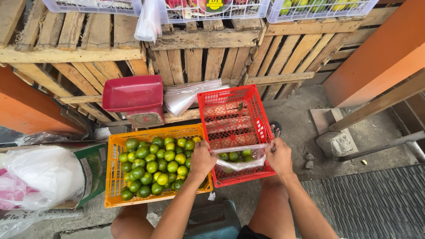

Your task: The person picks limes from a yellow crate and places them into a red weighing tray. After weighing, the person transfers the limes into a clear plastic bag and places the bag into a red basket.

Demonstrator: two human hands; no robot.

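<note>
The person's knees (pixel 133 223) are framing the view from below, forearms reaching forward. The left hand (pixel 202 160) is pinching one edge of a clear bag (pixel 239 158), and the right hand (pixel 279 156) is gripping the other, both closed on the plastic and stretching its mouth open over the red crate (pixel 232 113). A few green limes are sitting in the bag; far more are filling the orange crate (pixel 114 177), so the bagging seems barely underway.

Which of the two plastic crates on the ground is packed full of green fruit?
The orange plastic crate on the left; the red plastic crate beside it is mostly bare.
</note>
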